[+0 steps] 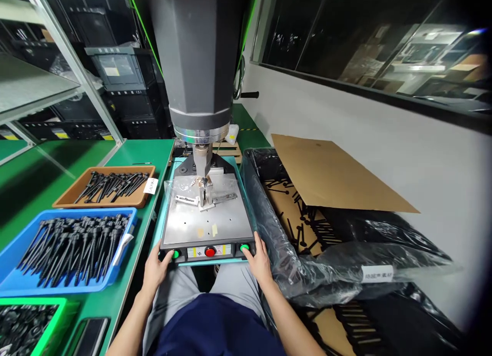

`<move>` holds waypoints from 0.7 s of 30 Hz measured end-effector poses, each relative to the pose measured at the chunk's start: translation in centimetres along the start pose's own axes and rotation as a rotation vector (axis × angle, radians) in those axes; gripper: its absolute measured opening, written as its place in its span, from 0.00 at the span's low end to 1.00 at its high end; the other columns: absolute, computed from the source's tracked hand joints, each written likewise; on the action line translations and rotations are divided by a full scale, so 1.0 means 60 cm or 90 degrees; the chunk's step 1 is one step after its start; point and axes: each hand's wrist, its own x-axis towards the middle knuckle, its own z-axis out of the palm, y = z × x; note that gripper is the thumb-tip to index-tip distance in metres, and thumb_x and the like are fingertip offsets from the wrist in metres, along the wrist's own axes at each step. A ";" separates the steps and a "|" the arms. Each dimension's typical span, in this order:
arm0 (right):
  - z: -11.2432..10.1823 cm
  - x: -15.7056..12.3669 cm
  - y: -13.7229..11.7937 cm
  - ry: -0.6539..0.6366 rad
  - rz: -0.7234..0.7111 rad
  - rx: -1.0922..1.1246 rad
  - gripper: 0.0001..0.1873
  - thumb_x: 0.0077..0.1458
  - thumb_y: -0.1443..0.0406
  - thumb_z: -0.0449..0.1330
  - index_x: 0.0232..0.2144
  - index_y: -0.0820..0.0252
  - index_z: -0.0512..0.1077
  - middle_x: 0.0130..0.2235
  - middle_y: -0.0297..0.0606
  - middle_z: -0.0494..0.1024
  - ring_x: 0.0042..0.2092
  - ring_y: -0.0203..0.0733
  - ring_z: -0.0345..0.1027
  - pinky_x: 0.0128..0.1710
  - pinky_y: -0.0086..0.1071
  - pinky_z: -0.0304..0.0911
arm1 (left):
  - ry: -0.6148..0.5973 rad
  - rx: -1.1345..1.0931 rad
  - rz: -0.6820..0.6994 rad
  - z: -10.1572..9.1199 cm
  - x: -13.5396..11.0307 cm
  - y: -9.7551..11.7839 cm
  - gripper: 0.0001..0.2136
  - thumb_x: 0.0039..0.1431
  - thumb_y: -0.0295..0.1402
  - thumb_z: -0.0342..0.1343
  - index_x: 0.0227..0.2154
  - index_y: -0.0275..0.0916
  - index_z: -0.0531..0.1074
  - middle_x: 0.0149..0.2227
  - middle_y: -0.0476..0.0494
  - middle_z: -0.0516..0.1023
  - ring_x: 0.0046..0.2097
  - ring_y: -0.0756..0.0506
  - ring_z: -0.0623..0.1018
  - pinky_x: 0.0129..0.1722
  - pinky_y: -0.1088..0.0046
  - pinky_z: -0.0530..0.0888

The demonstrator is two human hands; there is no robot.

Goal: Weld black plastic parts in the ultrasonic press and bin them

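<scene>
My left hand (156, 268) rests at the left front corner of the press machine's base (205, 223), its thumb by the left green button (176, 254). At the right corner my right hand (259, 261) does the same, with its thumb at the right green button (244, 248). Both hands have their fingers spread and hold nothing. A red button (209, 252) sits between them. The grey press head (200, 63) stands over a small metal fixture (205, 193) on the steel plate.
On the green bench to the left lie a brown tray (105, 185) and a blue tray (69, 248) of black pins, plus a green bin (28, 325). A plastic-lined box (307, 228) with pins and a cardboard sheet (330, 174) stands to the right.
</scene>
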 end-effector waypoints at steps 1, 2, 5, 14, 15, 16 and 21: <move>0.001 0.000 0.000 0.005 0.000 -0.004 0.38 0.59 0.52 0.54 0.67 0.53 0.50 0.63 0.49 0.62 0.64 0.56 0.57 0.60 0.50 0.57 | -0.015 -0.007 -0.003 -0.001 0.002 -0.002 0.28 0.54 0.48 0.57 0.56 0.43 0.67 0.52 0.37 0.75 0.54 0.34 0.75 0.53 0.53 0.72; 0.003 0.000 0.000 0.011 0.001 -0.008 0.38 0.59 0.52 0.54 0.67 0.54 0.50 0.63 0.50 0.62 0.63 0.56 0.57 0.60 0.50 0.57 | -0.023 -0.010 0.003 -0.001 0.005 -0.002 0.27 0.54 0.48 0.57 0.55 0.43 0.68 0.52 0.37 0.75 0.54 0.34 0.75 0.54 0.53 0.71; 0.007 -0.002 0.001 0.018 0.005 -0.024 0.39 0.59 0.50 0.53 0.67 0.58 0.50 0.64 0.52 0.60 0.64 0.58 0.56 0.61 0.51 0.56 | -0.019 -0.010 0.055 0.000 0.012 -0.005 0.26 0.55 0.48 0.56 0.55 0.44 0.67 0.54 0.38 0.73 0.57 0.35 0.72 0.58 0.53 0.68; -0.015 0.000 0.000 -0.041 0.017 0.004 0.39 0.59 0.51 0.55 0.68 0.53 0.49 0.65 0.48 0.60 0.65 0.54 0.56 0.62 0.47 0.56 | 0.068 -0.003 0.083 -0.004 -0.012 -0.002 0.28 0.57 0.47 0.54 0.58 0.41 0.64 0.57 0.34 0.69 0.56 0.35 0.72 0.56 0.54 0.70; -0.018 0.001 -0.002 -0.045 0.019 0.006 0.39 0.59 0.51 0.55 0.68 0.53 0.49 0.65 0.48 0.60 0.65 0.54 0.56 0.62 0.47 0.56 | 0.107 -0.004 0.082 -0.010 -0.013 0.009 0.27 0.58 0.47 0.54 0.58 0.40 0.64 0.56 0.34 0.69 0.55 0.35 0.73 0.55 0.55 0.71; -0.019 0.001 -0.004 -0.045 0.020 0.009 0.39 0.59 0.51 0.55 0.67 0.53 0.49 0.64 0.49 0.60 0.65 0.54 0.56 0.62 0.47 0.56 | 0.141 -0.010 0.082 -0.015 -0.013 0.021 0.26 0.58 0.45 0.54 0.57 0.39 0.65 0.54 0.33 0.70 0.53 0.35 0.74 0.53 0.56 0.72; -0.017 0.003 -0.009 -0.021 0.037 0.019 0.39 0.57 0.51 0.56 0.66 0.55 0.53 0.64 0.49 0.62 0.64 0.55 0.57 0.60 0.48 0.58 | 0.115 -0.164 0.061 -0.010 0.012 0.103 0.17 0.59 0.43 0.54 0.44 0.38 0.75 0.44 0.38 0.77 0.45 0.41 0.77 0.47 0.62 0.74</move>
